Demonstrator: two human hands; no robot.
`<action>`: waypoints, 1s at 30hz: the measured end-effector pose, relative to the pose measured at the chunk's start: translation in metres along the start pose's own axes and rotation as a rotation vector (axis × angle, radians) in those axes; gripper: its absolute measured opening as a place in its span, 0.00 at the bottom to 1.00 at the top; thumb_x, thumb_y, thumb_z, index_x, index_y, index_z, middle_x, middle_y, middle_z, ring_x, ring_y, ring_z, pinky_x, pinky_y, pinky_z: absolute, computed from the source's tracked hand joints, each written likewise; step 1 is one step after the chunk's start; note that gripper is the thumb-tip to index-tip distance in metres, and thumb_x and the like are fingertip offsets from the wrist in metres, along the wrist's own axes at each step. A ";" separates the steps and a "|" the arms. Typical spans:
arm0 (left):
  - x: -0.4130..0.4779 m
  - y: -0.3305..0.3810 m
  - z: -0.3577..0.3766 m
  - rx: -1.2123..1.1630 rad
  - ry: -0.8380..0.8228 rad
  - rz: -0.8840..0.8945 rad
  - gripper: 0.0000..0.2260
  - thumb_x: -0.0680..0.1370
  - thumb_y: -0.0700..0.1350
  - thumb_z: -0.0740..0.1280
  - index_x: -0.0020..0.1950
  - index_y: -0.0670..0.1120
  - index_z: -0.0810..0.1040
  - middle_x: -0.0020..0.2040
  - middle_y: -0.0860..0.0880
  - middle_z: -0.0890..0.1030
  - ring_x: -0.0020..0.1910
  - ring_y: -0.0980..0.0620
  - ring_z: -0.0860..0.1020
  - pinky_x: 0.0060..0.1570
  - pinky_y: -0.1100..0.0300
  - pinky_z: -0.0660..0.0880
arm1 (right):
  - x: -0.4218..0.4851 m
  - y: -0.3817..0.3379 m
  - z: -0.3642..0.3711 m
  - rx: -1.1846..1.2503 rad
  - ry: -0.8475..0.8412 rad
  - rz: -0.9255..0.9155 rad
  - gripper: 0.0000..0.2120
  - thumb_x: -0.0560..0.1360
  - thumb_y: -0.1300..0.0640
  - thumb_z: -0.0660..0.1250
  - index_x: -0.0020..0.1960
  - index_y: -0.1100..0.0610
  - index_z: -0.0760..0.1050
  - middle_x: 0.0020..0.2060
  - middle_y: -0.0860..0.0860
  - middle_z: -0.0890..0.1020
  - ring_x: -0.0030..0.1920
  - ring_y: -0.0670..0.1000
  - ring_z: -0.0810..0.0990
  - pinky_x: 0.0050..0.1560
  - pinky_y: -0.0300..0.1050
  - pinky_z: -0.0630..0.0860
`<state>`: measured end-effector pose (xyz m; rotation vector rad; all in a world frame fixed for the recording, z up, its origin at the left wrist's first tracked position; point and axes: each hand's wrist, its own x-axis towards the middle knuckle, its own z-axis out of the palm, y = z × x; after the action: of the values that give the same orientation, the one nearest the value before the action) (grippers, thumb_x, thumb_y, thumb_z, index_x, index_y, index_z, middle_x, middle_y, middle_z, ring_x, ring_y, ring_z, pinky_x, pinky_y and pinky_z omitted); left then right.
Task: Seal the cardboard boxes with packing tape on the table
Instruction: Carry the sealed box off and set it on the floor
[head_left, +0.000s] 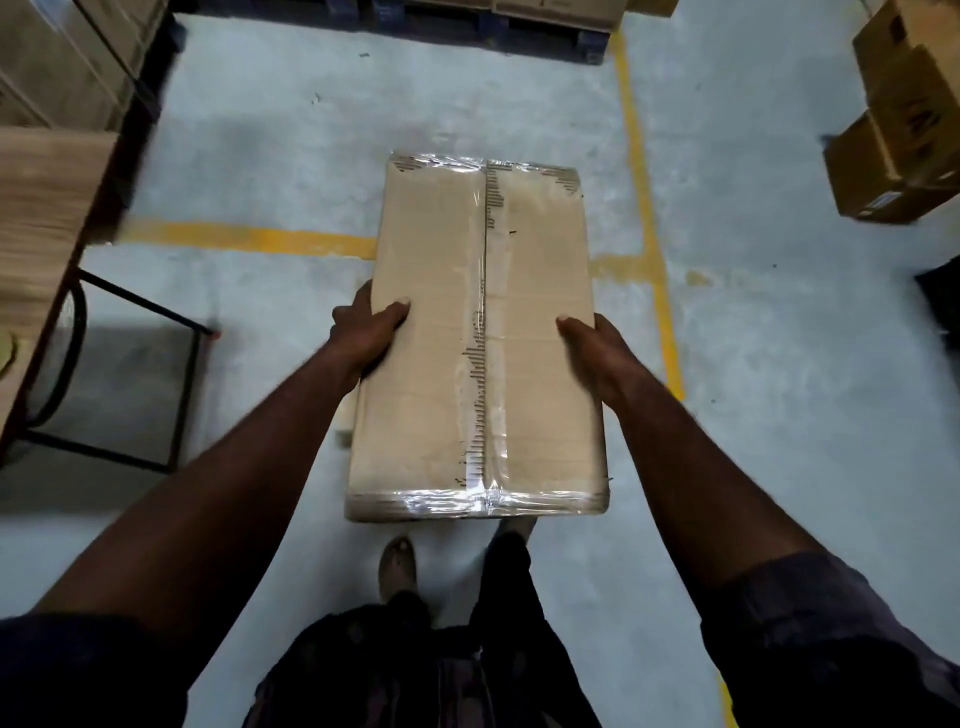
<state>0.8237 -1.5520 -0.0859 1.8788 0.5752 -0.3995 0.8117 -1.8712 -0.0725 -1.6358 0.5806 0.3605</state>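
While the person is standing on the grey floor (260, 156), the left hand (366, 332) and right hand (597, 348) are gripping the taped cardboard box (431, 291) by its long sides, thumbs lying on top, holding it in the air, right of the wooden table (47, 208).

A person holds a long cardboard box (431, 338) level above the grey floor (779, 338). The left hand (366, 332) grips the box's left edge and the right hand (592, 348) its right edge, each thumb lying on the top face. Clear tape (493, 415) runs down the box's centre seam and across both short ends. Left of the box stands a wooden table (41, 208). Yellow lines (644, 197) pass behind the box. To its far right sit stacked cartons (904, 140), and below its near end a shoe (397, 566) shows.
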 end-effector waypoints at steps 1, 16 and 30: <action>0.007 0.002 0.012 0.001 0.003 0.004 0.37 0.64 0.73 0.67 0.72 0.67 0.67 0.67 0.47 0.72 0.64 0.45 0.76 0.65 0.48 0.75 | 0.012 0.000 -0.008 -0.009 -0.009 -0.005 0.17 0.81 0.57 0.67 0.68 0.61 0.75 0.57 0.55 0.84 0.50 0.48 0.84 0.44 0.37 0.79; 0.151 -0.010 0.158 0.020 -0.073 0.002 0.29 0.72 0.45 0.70 0.72 0.56 0.68 0.64 0.53 0.79 0.62 0.50 0.78 0.66 0.44 0.74 | 0.219 0.055 -0.067 -0.098 -0.025 0.046 0.21 0.81 0.49 0.67 0.72 0.53 0.70 0.62 0.50 0.81 0.61 0.51 0.80 0.67 0.54 0.75; 0.306 -0.147 0.207 -0.123 -0.195 -0.090 0.34 0.67 0.40 0.71 0.73 0.50 0.69 0.61 0.43 0.80 0.50 0.46 0.82 0.46 0.46 0.82 | 0.377 0.197 -0.001 -0.162 -0.028 0.125 0.20 0.81 0.53 0.68 0.72 0.55 0.72 0.61 0.51 0.82 0.59 0.51 0.82 0.61 0.49 0.78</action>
<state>0.9930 -1.6383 -0.4356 1.6784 0.5410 -0.5867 1.0106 -1.9481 -0.4409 -1.7503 0.6483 0.5333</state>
